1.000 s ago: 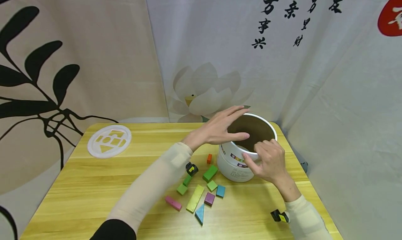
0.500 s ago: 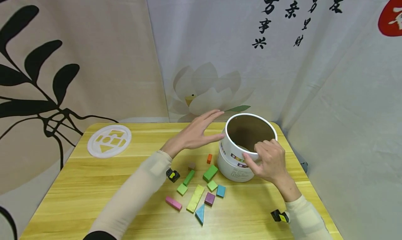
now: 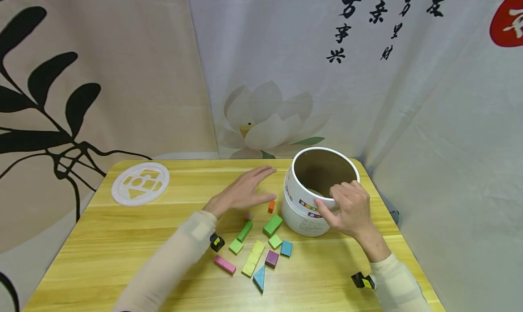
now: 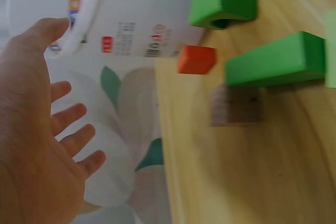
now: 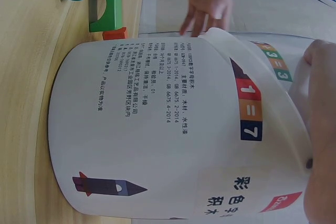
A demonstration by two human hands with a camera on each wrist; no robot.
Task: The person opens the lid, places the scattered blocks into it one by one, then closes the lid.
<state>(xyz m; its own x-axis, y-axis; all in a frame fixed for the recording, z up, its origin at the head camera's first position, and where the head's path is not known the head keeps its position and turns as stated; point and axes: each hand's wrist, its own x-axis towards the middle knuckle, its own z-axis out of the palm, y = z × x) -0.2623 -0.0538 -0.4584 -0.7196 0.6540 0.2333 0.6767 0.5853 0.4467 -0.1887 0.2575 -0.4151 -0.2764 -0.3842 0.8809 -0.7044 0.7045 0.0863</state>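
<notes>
A white printed bucket (image 3: 306,212) with a dark inside stands at the right of the table. My right hand (image 3: 347,207) grips its near rim, fingers curled over the edge and thumb on the outer wall. Left of the bucket, my left hand (image 3: 243,191) hovers with fingers spread and holds nothing. Below that hand lie a small orange block (image 3: 271,206) and a brownish block (image 4: 236,106), partly covered in the head view. Nearby are a green block with a notch (image 4: 223,3) and a long green block (image 4: 278,61).
Toward the front lie a yellow block (image 3: 253,258), a pink block (image 3: 224,264), a purple block (image 3: 271,258), a blue block (image 3: 286,248), a blue triangle (image 3: 259,279) and light green blocks. A white lid with shape cutouts (image 3: 118,191) rests at the back left. Curtains stand behind.
My left hand has moved left from over the bucket's opening and come lower, uncovering the rim and the brownish block. The right hand has stayed on the rim.
</notes>
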